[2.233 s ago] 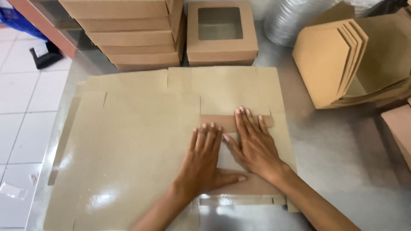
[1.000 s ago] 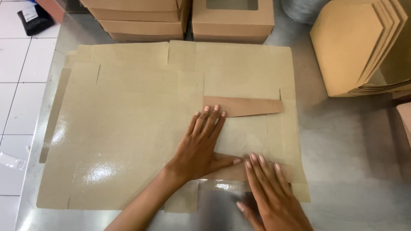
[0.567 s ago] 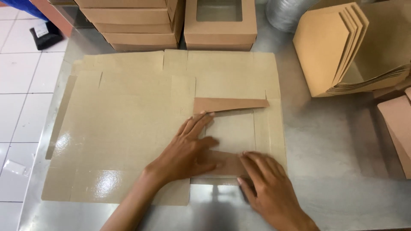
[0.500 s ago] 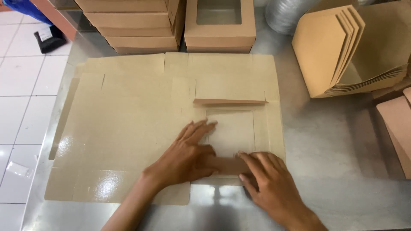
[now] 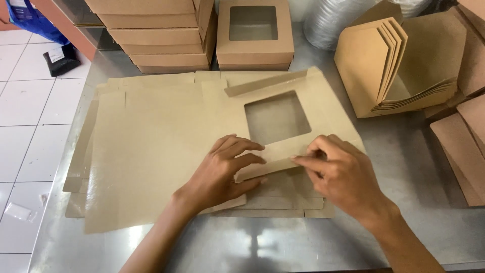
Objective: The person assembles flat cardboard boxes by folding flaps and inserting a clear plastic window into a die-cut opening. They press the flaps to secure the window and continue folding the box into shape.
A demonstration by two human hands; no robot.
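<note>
**Two hands folding a windowed cardboard blank**

The left hand (image 5: 225, 169) lies palm down with fingers loosely curled, pressing on the near edge of a flat brown cardboard box blank with a square window cut-out (image 5: 283, 126). The right hand (image 5: 343, 177) is pressed together at thumb and fingertips, pinching the same near flap of that blank just beside the left fingertips. The windowed panel is tilted up off the sheets beneath, its far flap raised at an angle.

Under it lies a pile of large flat brown cardboard sheets (image 5: 146, 146), spread over the shiny metal table (image 5: 404, 167).

At the far edge of the table stands a stack of closed brown cardboard boxes (image 5: 151, 30), and just beside it a folded brown box with a window lid (image 5: 255, 48). To the right, a bundle of folded brown cardboard pieces (image 5: 374, 65) stands upright. A white tiled floor (image 5: 30, 116) shows on the left.
</note>
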